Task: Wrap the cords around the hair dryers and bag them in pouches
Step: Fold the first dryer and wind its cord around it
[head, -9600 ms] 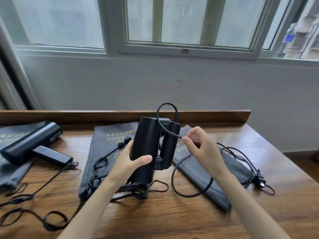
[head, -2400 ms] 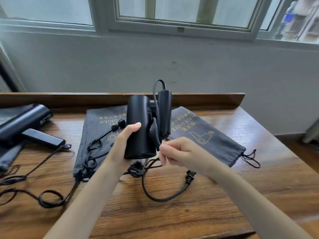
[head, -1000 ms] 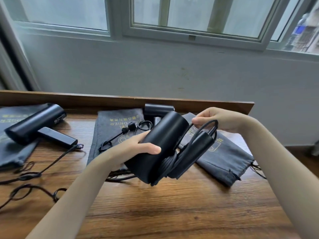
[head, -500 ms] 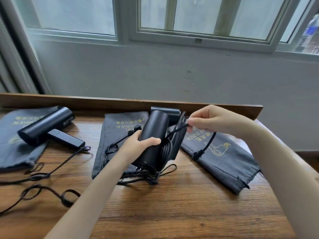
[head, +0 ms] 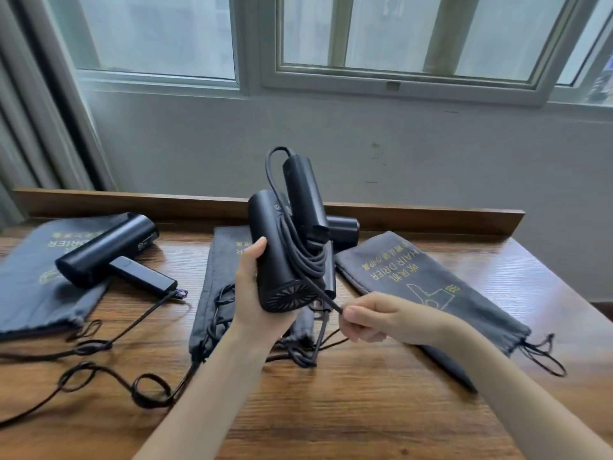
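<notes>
The right hand (head: 374,322) dropped, pinching cord (head: 308,260); left hand (head: 255,293) grips one of three dryers (head: 268,247) over three pouches (head: 414,277).

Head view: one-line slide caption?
Left hand holds a black hair dryer with cord coiled around it; right hand pinches the cord, over a wooden table.

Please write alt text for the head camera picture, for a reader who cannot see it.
The left hand holds a black hair dryer above a wooden table, its cord coiled around it, while the right hand pinches the cord's loose part. A second dryer and grey pouches lie on the table.
</notes>
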The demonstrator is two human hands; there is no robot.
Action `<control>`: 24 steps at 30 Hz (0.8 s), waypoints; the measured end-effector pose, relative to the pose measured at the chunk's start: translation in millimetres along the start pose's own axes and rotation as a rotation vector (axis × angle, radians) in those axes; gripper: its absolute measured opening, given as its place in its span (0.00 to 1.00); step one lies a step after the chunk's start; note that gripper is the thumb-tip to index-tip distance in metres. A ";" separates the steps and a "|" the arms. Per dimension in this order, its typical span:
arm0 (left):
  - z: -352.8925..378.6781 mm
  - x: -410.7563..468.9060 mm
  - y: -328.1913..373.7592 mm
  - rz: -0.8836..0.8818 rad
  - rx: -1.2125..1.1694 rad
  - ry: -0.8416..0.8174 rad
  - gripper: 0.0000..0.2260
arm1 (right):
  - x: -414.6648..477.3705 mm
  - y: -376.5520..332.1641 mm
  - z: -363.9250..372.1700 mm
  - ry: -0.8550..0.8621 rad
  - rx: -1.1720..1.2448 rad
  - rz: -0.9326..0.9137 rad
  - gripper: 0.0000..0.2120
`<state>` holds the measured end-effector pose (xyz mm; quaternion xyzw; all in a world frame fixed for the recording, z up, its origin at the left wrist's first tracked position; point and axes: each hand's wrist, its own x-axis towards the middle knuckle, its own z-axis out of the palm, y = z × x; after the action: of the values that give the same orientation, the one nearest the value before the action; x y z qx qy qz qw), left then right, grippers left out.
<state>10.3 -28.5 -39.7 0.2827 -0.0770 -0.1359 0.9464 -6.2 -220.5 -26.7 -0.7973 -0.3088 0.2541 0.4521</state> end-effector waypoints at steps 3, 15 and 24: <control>-5.4 -4.6 6.0 -0.036 0.035 -0.084 0.21 | -4.4 8.6 -14.4 0.094 -0.129 0.037 0.17; -11.7 -15.0 15.8 -0.390 0.501 -0.262 0.29 | -13.4 -1.4 -66.8 0.169 -0.324 0.132 0.02; 4.9 -16.8 18.4 -0.371 1.073 -0.338 0.29 | -25.9 5.7 -69.2 0.145 0.139 0.134 0.01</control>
<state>-2.8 -11.1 -26.6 0.7049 -0.2337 -0.2842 0.6064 25.0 -280.5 3.5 -0.7991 -0.2031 0.2464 0.5095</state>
